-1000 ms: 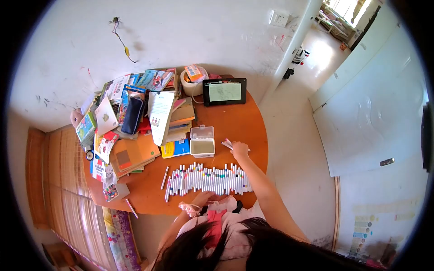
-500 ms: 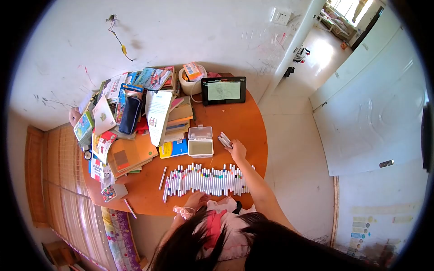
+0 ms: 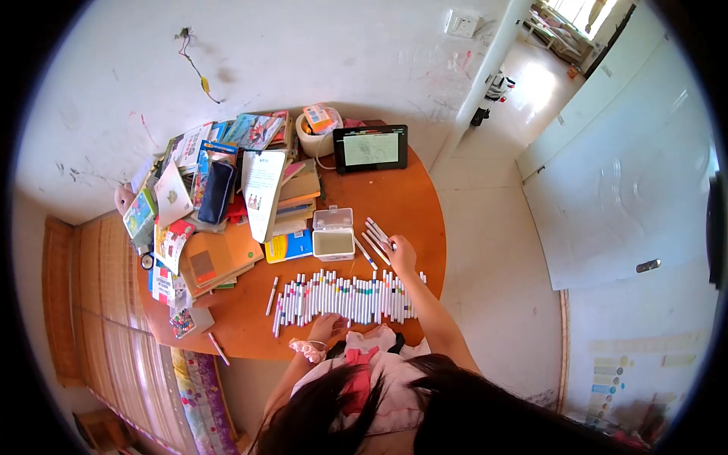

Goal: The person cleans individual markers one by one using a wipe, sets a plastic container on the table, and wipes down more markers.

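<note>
Several white markers (image 3: 377,230) fan out from the fingers of my right hand (image 3: 401,253), which is closed on them above the right side of the table. Beside that hand, a loose white marker with a blue band (image 3: 365,254) lies on the tabletop. A long row of white markers (image 3: 341,296) with differently coloured bands lies side by side in front of me. My left hand (image 3: 327,327) rests at the near edge of the row, fingers stretched toward the marker ends and partly hard to make out. An open clear-lidded plastic box (image 3: 334,244) stands behind the row.
A tablet (image 3: 371,149) stands at the back beside a white round container (image 3: 317,133). Books (image 3: 220,254) and a dark pencil case (image 3: 218,192) crowd the left. One marker (image 3: 271,296) lies apart; another (image 3: 218,349) lies at the near left table edge.
Markers now lie loose on the table between the box and my right hand, and the bundle in that hand is spread out. My left hand has shifted slightly to the left.
</note>
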Demonstrator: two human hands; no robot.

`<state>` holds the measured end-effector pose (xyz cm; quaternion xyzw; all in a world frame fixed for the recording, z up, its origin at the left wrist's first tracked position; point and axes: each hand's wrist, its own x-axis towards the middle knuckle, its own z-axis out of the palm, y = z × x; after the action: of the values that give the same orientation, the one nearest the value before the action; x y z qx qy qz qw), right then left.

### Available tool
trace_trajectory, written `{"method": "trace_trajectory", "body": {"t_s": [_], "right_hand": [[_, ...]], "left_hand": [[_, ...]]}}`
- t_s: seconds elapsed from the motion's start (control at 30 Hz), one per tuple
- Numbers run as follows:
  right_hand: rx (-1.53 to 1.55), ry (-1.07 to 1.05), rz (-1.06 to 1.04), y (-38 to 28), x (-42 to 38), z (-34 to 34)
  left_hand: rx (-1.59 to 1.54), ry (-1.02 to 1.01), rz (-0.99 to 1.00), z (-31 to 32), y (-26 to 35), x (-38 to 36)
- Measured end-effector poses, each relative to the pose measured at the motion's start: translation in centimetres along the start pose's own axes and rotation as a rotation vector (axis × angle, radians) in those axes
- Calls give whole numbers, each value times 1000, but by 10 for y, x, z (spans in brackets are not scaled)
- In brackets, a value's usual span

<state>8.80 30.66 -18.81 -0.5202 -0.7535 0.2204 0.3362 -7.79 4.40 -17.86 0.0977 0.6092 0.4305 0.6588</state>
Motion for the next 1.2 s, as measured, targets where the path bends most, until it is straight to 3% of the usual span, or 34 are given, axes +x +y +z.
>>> {"method": "trace_trajectory", "body": {"t_s": [0.1,0.17,0.27,0.3,0.4,0.53,0.6,0.63,0.7,0.73,0.77,0.83,0.87,0.97,1.13,1.2], "right_hand": [[40,45,-5,-28,-15,-24],[127,-66,24,-61,-33,-48],[190,-275,-282,-92,-63,-84],[186,-353,-409,-103,-71,-99],[169,-451,-451,-116,-94,-120],[171,-483,-451,-125,-95,-146],[80,-538,-446,-124,-96,-154],[80,-536,-445,-129,-94,-158],[236,-322,-446,-139,-87,-167],[376,-271,-427,-139,-87,-167],[376,-271,-428,-141,-89,-167],[716,-331,-208,-150,-95,-166],[752,-403,-212,-154,-99,-163],[583,-378,-295,-169,-98,-160],[548,-360,-109,-160,-109,-157],[416,-324,58,-156,-109,-165]], "left_hand": [[69,2,65,11,10,-3],[91,-8,85,22,24,-13],[234,49,545,41,41,-27],[235,48,544,51,60,-45],[982,97,796,66,103,-87],[982,176,833,71,119,-100],[869,-174,641,66,125,-103],[870,-176,641,67,127,-105],[1040,29,836,70,130,-108],[1040,30,837,71,129,-107],[974,15,871,72,127,-105],[907,3,904,76,125,-106],[874,7,904,81,124,-107],[905,57,892,87,122,-110],[665,-47,751,85,116,-108],[664,-45,774,83,111,-105]]}}
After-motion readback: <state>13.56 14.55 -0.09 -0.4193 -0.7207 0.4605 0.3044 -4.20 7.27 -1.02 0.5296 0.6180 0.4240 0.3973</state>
